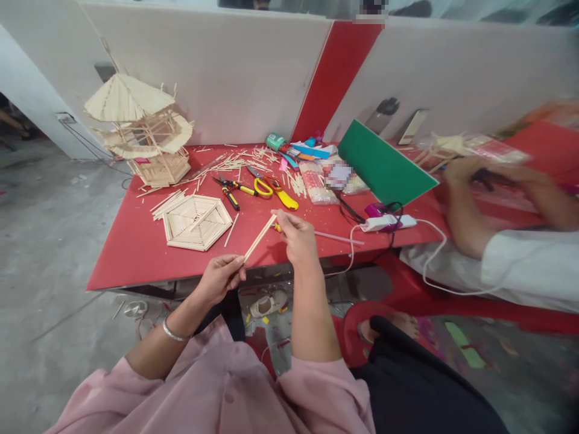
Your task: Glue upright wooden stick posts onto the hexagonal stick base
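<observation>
Between my two hands I hold a pair of thin wooden sticks (260,239), side by side and slanting up to the right over the table's front edge. My left hand (221,277) pinches their lower end. At the upper end, my right hand (296,235) has its fingers closed on them. A hexagonal panel of wooden sticks (198,222) lies flat on the red table, left of the sticks. One loose stick (231,230) rests beside it. Behind are black-and-yellow pliers (228,193) and yellow-handled scissors (261,184).
A tiered stick pagoda (140,132) stands at the table's (131,253) back left. Loose sticks (239,161) lie scattered behind the tools. A green board (384,163) leans at the right, near a white power strip (389,223) with cables. A co-worker's arms (470,211) reach in from the right.
</observation>
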A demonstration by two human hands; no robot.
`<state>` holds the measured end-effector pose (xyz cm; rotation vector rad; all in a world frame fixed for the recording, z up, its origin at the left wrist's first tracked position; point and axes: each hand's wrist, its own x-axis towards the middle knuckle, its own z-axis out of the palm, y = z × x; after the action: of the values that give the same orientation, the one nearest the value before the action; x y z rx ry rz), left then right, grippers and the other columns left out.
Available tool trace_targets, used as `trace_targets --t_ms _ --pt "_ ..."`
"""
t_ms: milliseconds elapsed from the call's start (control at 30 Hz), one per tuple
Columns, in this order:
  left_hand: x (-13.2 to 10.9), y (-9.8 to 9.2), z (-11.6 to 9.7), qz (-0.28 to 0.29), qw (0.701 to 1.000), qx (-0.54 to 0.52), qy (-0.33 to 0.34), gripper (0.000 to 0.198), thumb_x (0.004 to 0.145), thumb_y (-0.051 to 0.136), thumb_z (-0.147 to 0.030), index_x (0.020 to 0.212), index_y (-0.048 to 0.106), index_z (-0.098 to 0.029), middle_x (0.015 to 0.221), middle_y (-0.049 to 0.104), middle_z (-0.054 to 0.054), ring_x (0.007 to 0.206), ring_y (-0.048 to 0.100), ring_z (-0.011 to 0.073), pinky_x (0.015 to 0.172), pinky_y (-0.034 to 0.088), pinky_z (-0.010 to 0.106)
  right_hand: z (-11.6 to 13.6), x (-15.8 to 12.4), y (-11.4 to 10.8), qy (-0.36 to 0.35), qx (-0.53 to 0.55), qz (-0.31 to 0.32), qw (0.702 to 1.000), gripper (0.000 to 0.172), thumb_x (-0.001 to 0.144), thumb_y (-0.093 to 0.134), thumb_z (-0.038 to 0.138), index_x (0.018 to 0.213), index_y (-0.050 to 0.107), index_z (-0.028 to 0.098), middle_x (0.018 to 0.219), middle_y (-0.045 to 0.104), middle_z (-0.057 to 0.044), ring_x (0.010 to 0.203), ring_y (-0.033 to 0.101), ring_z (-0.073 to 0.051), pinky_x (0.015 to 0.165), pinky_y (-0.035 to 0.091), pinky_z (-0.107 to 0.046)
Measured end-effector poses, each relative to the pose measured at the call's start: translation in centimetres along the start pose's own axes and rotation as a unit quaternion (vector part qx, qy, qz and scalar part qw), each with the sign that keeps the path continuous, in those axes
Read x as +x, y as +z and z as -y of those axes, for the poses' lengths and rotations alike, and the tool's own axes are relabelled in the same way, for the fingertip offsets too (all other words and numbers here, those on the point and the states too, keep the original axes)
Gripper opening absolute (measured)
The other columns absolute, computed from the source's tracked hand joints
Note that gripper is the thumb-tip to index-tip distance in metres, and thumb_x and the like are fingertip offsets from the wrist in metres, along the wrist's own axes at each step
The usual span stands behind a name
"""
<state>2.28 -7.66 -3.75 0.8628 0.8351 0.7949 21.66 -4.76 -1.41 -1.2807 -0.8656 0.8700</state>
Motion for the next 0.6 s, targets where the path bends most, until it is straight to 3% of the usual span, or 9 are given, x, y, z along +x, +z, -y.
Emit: trace_targets --t_ms 133,300,600 --pt "-0.2 0.3 -0.2 0.012 0.999 -0.010 -0.031 0.039 0.070 0.078 -0.048 0.065 0.064 -0.012 0.049 0.059 0.001 0.033 0.035 0.0036 0.036 0.018 0.020 -0.4 0.3 -0.1 0.036 0.078 0.005 0.996 0.042 0.061 0.081 0.052 0.087 0.079 0.019 0.078 0.071 -0.002 0.060 0.054 -0.010 0.048 0.038 -0.022" --pt "-0.1 0.5 -0.1 0.012 0.998 -0.019 -0.055 0.033 0.069 0.074 -0.044 0.066 0.066 -0.012 0.051 0.061 0.002 0.032 0.037 0.0049 0.037 0.019 0.021 -0.9 0.5 -0.2 0.068 0.101 -0.013 0.992 0.045 0.056 0.085 0.052 0.085 0.078 0.018 0.065 0.063 0.002 0.053 0.042 -0.006 0.044 0.024 -0.020" --pt "0.1 0.6 -0.2 0.009 0.998 0.014 -0.062 0.035 0.073 0.066 -0.046 0.057 0.060 -0.015 0.050 0.059 0.003 0.035 0.038 0.0060 0.039 0.021 0.023 -1.4 0.7 -0.4 0.061 0.085 -0.010 0.994 0.046 0.058 0.081 0.058 0.085 0.077 0.020 0.067 0.063 0.001 0.056 0.047 -0.008 0.043 0.023 -0.020"
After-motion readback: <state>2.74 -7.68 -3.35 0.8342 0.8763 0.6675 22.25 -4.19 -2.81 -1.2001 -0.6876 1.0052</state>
